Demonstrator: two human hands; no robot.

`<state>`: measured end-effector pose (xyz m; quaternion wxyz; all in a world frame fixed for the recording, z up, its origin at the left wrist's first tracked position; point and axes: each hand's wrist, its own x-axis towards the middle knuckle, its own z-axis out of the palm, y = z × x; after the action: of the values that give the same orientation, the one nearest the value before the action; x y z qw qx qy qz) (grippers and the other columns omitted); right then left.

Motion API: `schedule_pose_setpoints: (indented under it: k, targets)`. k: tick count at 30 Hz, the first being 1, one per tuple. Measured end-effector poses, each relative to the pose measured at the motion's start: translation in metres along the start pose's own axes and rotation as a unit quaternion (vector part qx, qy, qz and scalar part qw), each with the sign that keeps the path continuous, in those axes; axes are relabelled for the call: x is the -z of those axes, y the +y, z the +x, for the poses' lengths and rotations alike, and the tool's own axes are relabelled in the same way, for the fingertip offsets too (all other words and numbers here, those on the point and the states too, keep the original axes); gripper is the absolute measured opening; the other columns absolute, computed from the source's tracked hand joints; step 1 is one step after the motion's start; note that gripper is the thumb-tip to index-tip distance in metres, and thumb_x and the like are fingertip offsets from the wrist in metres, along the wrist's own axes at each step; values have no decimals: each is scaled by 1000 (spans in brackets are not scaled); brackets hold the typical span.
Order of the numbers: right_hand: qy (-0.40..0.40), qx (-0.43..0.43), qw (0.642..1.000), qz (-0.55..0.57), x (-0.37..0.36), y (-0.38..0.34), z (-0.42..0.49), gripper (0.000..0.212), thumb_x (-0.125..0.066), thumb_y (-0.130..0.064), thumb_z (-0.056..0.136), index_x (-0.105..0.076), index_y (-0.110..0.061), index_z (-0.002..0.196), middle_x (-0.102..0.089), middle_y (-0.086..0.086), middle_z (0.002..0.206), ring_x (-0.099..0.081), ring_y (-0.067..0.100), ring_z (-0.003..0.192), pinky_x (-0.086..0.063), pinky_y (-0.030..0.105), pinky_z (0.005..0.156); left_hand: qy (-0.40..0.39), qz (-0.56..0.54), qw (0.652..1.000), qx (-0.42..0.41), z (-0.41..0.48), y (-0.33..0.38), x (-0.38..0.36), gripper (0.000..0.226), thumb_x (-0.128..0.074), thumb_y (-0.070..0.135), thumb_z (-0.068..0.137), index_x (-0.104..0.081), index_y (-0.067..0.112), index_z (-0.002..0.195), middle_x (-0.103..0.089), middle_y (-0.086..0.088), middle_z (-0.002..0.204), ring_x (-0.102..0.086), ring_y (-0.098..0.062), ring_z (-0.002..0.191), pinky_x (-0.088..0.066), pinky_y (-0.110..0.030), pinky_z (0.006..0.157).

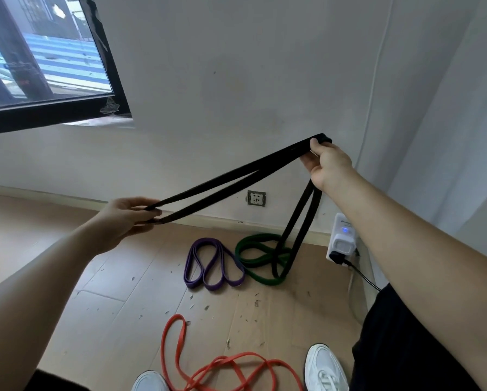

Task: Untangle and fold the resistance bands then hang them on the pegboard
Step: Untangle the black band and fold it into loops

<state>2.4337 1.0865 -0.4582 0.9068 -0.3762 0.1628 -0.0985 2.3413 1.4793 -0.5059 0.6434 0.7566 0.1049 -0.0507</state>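
Though the pale wall (236,66) took up most of what I could see, no pegboard showed on it, only a dark-framed window (39,52) at the upper left. Below ran the wooden floor (109,292), where three other bands lay. The black resistance band (228,176) was the one in hand: two strands ran taut through the air, and a doubled length hung from its raised end to the floor, its low loop lying across the green band (253,249). Whether it was threaded through the green or merely rested on it, I could not tell. The orange band (177,342) sprawled in loose coils near the white shoes (325,368); the purple band (208,266) lay in neat loops just beside the green. The right grip (328,165), raised, had its fingers curled round the bunched top of the black band. The left grip (123,218), lower, pinched both strands between thumb and fingertips. A white power strip (342,241) leaned at the skirting, a wall socket (256,198) near it.

The band looked soft, light and flat, rubbery enough to cling and to spring back if released under tension. I judged the best hold to be on the flat of the doubled strands, close to a fold, with the hanging loop lifted clear of the green before any folding.
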Motion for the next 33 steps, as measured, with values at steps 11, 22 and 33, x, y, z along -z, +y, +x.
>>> schedule_pose_setpoints:
  k: [11,22,33]
  targets:
    - [-13,45,998,-47,-4,-3,1,12,-71,5,89,-63,-3,92,-70,14,92,-72,27,80,-63,35,68,-220,1,970,107,-13,3,3,34,-51,-3,78,-79,3,96,-71,-26,111,-67,-25,77,-57,-29,63]
    - [-253,44,955,-146,-23,-19,-33,6,-58,-7,100,-63,-8,97,-65,8,78,-72,24,71,-60,39,76,-340,371,864,0,-10,-20,-72,33,-63,12,97,-66,28,126,-78,4,105,-72,-14,98,-58,-25,81]
    - [-375,19,896,-239,-34,-8,-57,17,-48,-10,105,-61,-4,114,-58,4,79,-56,17,64,-51,29,65,-83,191,961,-184,9,20,-108,25,-62,3,95,-68,24,109,-76,-7,101,-69,-17,87,-56,-31,76]
